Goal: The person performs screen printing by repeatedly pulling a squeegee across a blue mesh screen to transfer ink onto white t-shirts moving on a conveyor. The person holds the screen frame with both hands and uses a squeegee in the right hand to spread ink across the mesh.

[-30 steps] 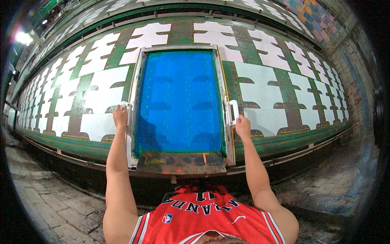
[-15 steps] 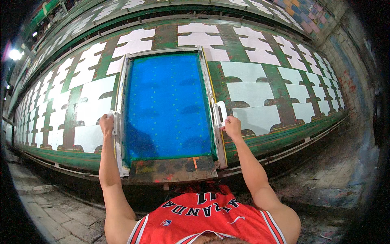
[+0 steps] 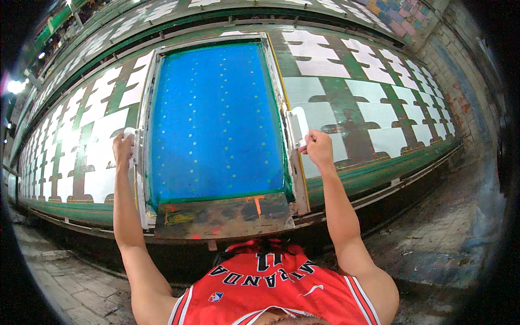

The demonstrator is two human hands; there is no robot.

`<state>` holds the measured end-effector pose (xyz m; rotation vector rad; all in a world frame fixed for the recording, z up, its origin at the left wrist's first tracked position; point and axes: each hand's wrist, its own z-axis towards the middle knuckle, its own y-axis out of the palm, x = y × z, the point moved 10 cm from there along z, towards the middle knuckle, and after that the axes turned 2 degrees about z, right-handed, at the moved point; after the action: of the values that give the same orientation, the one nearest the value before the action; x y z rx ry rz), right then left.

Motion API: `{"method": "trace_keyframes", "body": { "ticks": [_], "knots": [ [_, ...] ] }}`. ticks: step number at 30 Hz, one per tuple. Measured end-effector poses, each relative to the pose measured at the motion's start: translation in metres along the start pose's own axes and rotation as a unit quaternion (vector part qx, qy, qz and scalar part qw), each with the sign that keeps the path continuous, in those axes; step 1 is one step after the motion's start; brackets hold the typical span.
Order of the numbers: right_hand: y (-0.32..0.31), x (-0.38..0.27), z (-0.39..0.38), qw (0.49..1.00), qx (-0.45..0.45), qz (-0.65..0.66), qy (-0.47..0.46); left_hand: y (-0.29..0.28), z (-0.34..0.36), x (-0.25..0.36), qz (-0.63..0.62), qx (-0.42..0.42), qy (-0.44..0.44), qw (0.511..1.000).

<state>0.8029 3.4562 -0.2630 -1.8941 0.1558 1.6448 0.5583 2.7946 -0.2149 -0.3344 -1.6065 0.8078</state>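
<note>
A screen-printing frame [image 3: 277, 86] with a bright blue mesh [image 3: 216, 124] lies before me across the long green table. Rows of small pale dots run along the mesh. My left hand [image 3: 123, 149] is closed round the white handle [image 3: 130, 131] on the frame's left side. On the opposite side, my right hand [image 3: 318, 150] grips the lower part of a white loop handle [image 3: 299, 122]. A dark, paint-stained board [image 3: 227, 216] forms the frame's near end. Pale cut fabric pieces [image 3: 376, 114] lie in rows on both sides; those under the mesh are hidden.
The table's near green edge [image 3: 374, 172] curves away to both sides, with a rail below it. Another table with pale pieces [image 3: 162, 11] runs behind. A block wall [image 3: 460, 108] stands at right; paved floor [image 3: 81, 284] shows at lower left.
The frame looks larger and sits farther up in view, apparently raised, with both hands still on its handles. Dark fabric outlines and a shadow seen through the mesh are gone.
</note>
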Motion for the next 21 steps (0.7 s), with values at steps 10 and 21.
{"method": "trace_keyframes", "body": {
  "ticks": [10, 21],
  "knots": [
    [-0.225, 0.086, 0.022, 0.998, 0.049, -0.016, 0.041, 0.154, -0.148, 0.116, -0.002, -0.062, 0.011, 0.998],
    [-0.314, 0.155, 0.025, 0.996, 0.072, -0.034, 0.049, 0.227, -0.212, 0.176, -0.013, -0.115, 0.042, 0.992]
  ]
}}
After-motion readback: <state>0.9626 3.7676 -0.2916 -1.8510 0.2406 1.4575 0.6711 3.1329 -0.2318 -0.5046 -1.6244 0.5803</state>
